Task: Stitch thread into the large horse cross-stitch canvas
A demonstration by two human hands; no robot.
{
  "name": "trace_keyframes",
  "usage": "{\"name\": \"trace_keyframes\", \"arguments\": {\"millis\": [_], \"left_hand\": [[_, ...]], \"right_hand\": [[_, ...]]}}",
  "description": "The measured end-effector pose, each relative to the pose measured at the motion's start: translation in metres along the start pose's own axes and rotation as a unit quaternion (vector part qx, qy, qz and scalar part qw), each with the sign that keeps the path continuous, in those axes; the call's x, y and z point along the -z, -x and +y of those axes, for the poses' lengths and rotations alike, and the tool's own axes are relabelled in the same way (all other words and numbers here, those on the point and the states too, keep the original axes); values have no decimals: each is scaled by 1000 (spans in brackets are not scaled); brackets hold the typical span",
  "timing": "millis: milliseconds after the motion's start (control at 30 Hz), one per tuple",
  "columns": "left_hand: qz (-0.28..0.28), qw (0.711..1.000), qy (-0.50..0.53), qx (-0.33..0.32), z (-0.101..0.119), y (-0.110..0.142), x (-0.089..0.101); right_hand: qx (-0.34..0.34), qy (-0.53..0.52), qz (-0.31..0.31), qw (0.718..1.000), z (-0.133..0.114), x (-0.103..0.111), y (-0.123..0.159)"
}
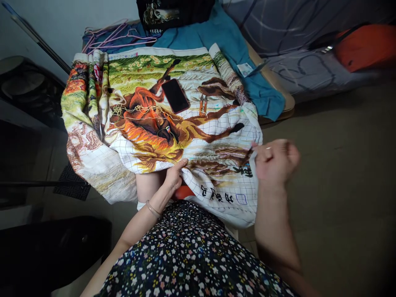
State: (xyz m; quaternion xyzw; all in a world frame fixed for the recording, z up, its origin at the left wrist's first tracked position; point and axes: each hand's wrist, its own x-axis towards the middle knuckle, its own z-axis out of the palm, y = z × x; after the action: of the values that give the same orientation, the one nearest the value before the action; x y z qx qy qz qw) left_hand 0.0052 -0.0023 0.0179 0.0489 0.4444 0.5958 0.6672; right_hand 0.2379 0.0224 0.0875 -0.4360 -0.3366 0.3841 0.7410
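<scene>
A large cross-stitch cloth point(213, 128) with a stitched horse, a printed grid and black characters lies spread over my lap and the surface in front. My left hand point(175, 175) grips its near edge, thumb on top and fingers underneath. At the cloth's right edge, my right hand point(275, 161) is closed in a slightly blurred fist; whatever its fingers pinch is too small to make out. On the cloth lie a dark phone point(175, 95), orange-handled thread snips point(203, 105) and a tangle of yellow thread point(136, 110). A small threaded piece point(168, 129) rests below the phone.
Both sides of the cloth are rolled up, including the right roll point(227, 72). Behind it are pink hangers point(120, 39), a black bag point(176, 14) and a teal sheet point(229, 41). An orange bag point(366, 47) sits at the far right. Poles stand at left.
</scene>
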Motion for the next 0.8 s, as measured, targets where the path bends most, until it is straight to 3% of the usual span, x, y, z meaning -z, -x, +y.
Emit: {"name": "trace_keyframes", "arguments": {"millis": [100,200,267,400,800], "left_hand": [[2,1000,5,6,0,-1,0],[-10,1000,-11,16,0,0,1],[-22,999,-22,21,1,0,1],[-25,999,-26,23,3,1,0],[-13,1000,-17,21,3,2,-1]], "right_hand": [[-141,54,-125,981,32,-27,41],[-228,163,-228,933,54,-45,74],[-223,227,-263,911,61,-52,87],[-171,301,-262,901,67,-57,95],[-134,361,-280,879,66,-61,87]]}}
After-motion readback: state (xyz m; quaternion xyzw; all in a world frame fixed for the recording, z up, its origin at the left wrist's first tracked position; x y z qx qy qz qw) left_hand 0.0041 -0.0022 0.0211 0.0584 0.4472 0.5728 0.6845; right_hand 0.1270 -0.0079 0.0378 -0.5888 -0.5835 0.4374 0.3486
